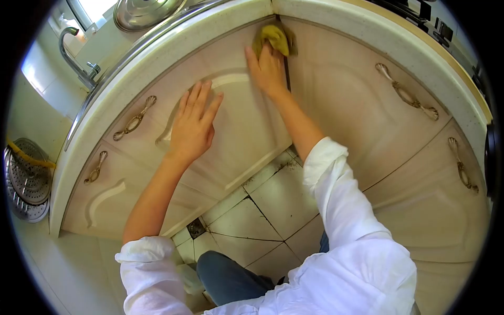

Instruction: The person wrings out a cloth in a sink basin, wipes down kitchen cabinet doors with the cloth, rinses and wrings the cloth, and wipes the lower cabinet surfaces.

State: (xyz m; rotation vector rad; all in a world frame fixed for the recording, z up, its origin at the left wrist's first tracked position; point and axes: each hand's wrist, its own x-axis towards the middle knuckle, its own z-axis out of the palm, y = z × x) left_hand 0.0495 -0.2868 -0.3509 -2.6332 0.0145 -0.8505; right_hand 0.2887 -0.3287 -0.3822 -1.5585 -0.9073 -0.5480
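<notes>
Fingers of the right hand [270, 73] clutch a bunched yellow cloth [275, 38], tips buried in its folds, thumb off to the left! Cloth sits right beyond them, up at the seam between the left door [236, 139] and the right door [336, 89], just below the bench [226, 21] edge. Left hand [193, 126] lies flat over the left door, fingers slightly spread, contact hard to tell. Farther out: a faucet [87, 77] past the bench's rim.
</notes>
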